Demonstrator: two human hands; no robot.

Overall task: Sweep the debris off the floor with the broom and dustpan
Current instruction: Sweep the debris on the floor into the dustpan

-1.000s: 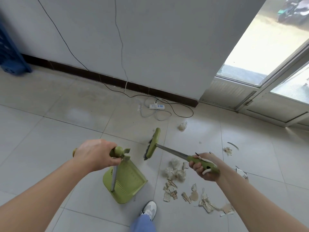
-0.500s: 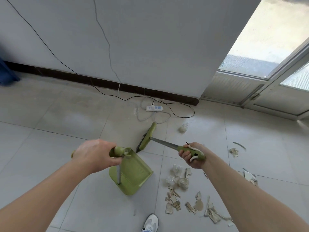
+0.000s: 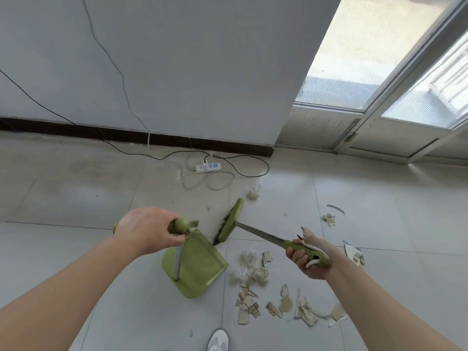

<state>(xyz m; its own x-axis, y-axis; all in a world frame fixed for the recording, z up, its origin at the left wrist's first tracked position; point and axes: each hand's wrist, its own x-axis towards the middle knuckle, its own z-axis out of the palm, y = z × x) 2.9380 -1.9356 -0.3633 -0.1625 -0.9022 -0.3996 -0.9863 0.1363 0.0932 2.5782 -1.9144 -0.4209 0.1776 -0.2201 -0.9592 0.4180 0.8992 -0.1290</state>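
Floor (image 3: 76, 188): pale grey tiles with thin joints, filling the lower half of the view; dusty near the wall
Wall (image 3: 190, 59): plain white, with a dark skirting board (image 3: 152, 139) along its foot; thin cables hang down it
Glass door (image 3: 367, 59): at the right, in a pale frame, bright daylight behind it
Debris (image 3: 266, 295): torn cardboard scraps and crumpled clear wrappers scattered on the tiles to the right of the dustpan; a few stray bits lie farther right, and one crumpled wad (image 3: 254, 193) lies just beyond the broom head
Dustpan (image 3: 200, 267): green, resting on the floor at centre, its open edge turned to the right, toward the debris; its long handle rises to the left hand
Broom (image 3: 260, 235): green head with dark bristles, low by the dustpan's far corner; metal shaft slanting back to a green grip; whether the bristles touch the tiles cannot be told
Left hand (image 3: 147, 231): fingers wrapped round the dustpan's handle top
Right hand (image 3: 307, 259): fingers curled round the broom's grip
Power strip (image 3: 209, 167): white, on the floor near the skirting board, among looped cables
Shoe (image 3: 218, 340): white toe at the bottom edge
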